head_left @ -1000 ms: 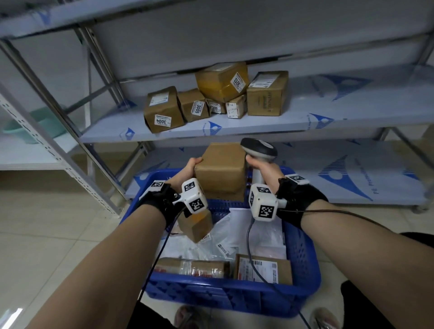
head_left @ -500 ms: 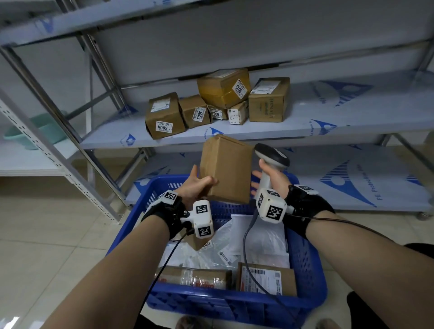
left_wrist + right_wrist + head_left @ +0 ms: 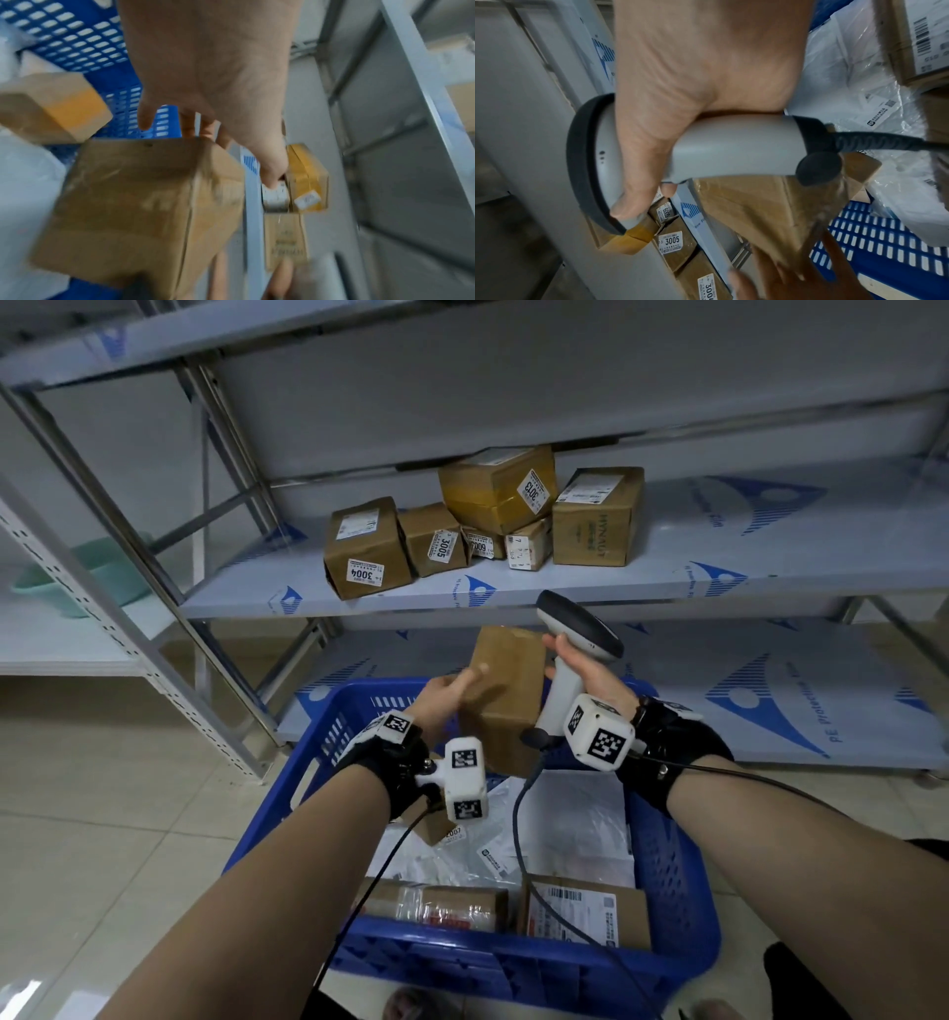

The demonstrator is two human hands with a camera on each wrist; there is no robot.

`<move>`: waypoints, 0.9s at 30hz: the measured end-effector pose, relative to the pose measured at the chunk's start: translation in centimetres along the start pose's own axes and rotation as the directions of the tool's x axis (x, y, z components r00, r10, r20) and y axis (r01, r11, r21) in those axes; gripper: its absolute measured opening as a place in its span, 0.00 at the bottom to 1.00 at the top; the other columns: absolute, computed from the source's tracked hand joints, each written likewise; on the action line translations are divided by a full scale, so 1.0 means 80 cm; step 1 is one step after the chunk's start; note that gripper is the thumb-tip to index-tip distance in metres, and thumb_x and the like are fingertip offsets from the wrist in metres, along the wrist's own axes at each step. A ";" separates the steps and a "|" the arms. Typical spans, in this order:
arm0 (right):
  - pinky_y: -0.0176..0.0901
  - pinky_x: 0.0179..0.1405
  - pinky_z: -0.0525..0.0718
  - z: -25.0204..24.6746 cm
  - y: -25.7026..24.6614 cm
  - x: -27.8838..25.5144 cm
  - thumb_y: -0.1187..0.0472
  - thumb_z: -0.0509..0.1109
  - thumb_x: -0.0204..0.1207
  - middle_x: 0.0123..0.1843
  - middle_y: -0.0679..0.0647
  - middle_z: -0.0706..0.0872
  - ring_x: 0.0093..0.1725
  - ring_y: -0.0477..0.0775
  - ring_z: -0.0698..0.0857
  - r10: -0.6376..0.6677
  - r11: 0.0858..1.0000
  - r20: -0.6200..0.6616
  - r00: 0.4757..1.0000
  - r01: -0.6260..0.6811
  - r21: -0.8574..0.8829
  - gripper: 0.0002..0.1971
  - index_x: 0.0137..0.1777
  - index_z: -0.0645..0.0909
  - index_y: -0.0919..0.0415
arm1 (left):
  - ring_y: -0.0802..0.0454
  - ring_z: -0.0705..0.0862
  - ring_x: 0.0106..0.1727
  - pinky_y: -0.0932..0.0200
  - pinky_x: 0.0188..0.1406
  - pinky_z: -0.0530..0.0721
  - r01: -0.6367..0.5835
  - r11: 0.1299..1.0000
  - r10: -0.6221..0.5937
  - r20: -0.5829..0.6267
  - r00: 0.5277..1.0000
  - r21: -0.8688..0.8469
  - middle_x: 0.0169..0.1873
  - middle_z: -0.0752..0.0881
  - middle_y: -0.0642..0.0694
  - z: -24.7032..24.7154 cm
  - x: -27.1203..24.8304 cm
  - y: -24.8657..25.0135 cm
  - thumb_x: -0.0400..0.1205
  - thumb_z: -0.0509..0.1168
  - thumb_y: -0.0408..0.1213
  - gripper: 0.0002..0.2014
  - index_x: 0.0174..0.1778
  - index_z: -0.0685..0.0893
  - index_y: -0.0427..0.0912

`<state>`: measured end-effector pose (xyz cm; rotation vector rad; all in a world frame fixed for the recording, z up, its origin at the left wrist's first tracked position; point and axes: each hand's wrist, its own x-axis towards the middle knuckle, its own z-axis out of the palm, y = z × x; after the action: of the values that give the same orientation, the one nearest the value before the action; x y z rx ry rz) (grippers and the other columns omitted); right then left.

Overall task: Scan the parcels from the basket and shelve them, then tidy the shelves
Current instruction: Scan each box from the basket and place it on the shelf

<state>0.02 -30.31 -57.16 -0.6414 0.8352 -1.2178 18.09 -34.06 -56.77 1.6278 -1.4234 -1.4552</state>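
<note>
My left hand point(image 3: 457, 685) holds a plain brown cardboard parcel point(image 3: 506, 695) upright above the blue basket point(image 3: 678, 865), thumb on its near face. In the left wrist view the parcel point(image 3: 144, 203) is blurred and my fingers point(image 3: 190, 125) reach behind its top edge. My right hand point(image 3: 575, 660) grips a grey barcode scanner point(image 3: 580, 624) just right of the parcel, its head level with the parcel's top. The right wrist view shows the scanner point(image 3: 731, 146) in my fist with the parcel point(image 3: 757, 207) below it. Several labelled parcels point(image 3: 367, 546) sit on the middle shelf point(image 3: 770, 557).
The basket holds white poly bags point(image 3: 565, 819), a flat labelled box point(image 3: 580, 911), a taped box point(image 3: 441, 909) and a small box point(image 3: 436, 824). The scanner cable point(image 3: 518, 814) hangs over them. A lower shelf point(image 3: 770, 701) lies behind the basket, and a green basin point(image 3: 77, 588) sits far left.
My left hand has lifted the parcel from low over the basket and turned it upright beside the scanner. The right hand has kept its grip on the scanner, raised a little.
</note>
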 end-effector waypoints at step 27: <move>0.56 0.71 0.77 -0.044 0.025 0.041 0.45 0.84 0.60 0.65 0.56 0.86 0.64 0.58 0.84 0.055 0.998 -0.085 0.995 -0.058 -0.037 0.33 0.65 0.84 0.55 | 0.43 0.88 0.42 0.55 0.30 0.89 0.106 0.931 -0.082 0.083 0.993 -0.349 0.57 0.85 0.32 -0.030 0.004 -0.020 0.83 0.65 0.46 0.24 0.69 0.79 0.33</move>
<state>-1.43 -32.96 -61.40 -0.5978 0.9443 -1.1857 20.83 -34.47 -57.63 1.4458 -1.0507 -1.7209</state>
